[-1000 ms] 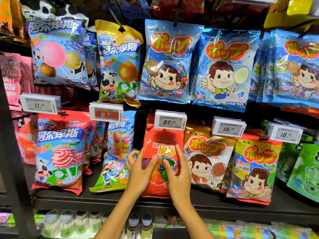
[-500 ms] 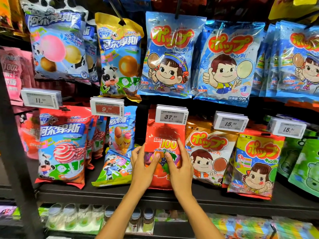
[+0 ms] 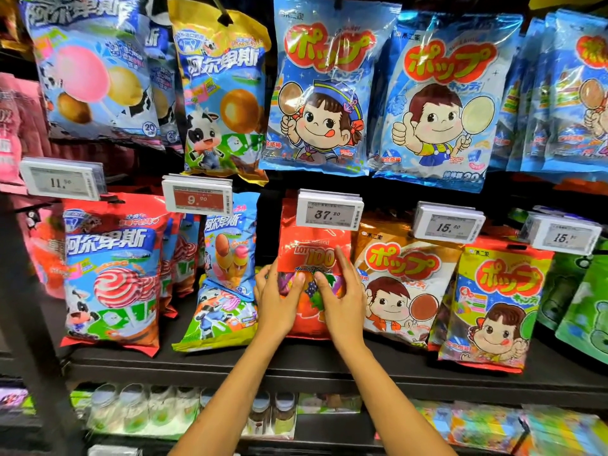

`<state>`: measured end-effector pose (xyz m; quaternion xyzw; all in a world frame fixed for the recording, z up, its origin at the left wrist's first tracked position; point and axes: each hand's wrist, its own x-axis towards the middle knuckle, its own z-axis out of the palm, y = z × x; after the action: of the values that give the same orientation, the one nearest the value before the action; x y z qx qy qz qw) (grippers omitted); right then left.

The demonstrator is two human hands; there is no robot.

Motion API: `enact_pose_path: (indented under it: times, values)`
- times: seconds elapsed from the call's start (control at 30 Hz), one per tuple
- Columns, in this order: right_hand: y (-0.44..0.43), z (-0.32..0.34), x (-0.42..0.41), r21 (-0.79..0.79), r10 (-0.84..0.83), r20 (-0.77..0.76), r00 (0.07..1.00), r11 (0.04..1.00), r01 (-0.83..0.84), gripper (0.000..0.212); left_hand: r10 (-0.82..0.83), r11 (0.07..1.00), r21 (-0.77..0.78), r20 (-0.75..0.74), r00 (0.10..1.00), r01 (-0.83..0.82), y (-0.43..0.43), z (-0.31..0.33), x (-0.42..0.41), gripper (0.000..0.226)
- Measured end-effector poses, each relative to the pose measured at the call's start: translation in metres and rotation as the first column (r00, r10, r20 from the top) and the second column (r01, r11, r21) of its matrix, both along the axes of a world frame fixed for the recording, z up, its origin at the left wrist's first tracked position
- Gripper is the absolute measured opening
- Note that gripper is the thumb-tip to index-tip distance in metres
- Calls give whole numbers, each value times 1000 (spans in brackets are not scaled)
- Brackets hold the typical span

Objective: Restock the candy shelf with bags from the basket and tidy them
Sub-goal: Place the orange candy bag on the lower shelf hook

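I see the red gummy bag (image 3: 309, 250) upright on the dark shelf (image 3: 230, 365), under the 37.20 price tag (image 3: 329, 212). The left hand (image 3: 279, 302) grips its left edge, the right hand (image 3: 343, 301) its right edge; both thumbs on the front. An orange lollipop bag (image 3: 403, 281) stands just beside.

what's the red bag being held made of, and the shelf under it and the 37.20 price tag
Red bag: thin glossy plastic film, judging by its shine and crinkles. Shelf: probably dark painted metal, matte, with a straight edge. Price tag: hard white plastic frame round a grey display, it seems.
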<state>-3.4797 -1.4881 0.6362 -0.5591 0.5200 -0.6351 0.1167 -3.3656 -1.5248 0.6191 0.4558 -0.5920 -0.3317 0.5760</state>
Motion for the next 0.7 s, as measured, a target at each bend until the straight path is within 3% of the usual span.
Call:
enact_pose_path:
  times: [0.4, 0.5, 0.6, 0.7]
  values:
    - [22, -19, -13, 22, -3, -107, 994, 1000, 5, 56, -43, 993, -108, -22, 999, 40, 22, -15, 17, 61]
    - [51, -46, -20, 7, -54, -5, 999, 999, 54, 40, 27, 994, -104, -29, 999, -30, 51, -38, 17, 64]
    - [86, -75, -31, 31, -143, 167, 976, 990, 139, 36, 86, 982, -158, -100, 991, -101, 89, -61, 9, 48]
    - [119, -109, -49, 146, -199, 210, 957, 974, 171, 28, 115, 985, -122, -90, 989, -125, 125, -89, -3, 40]
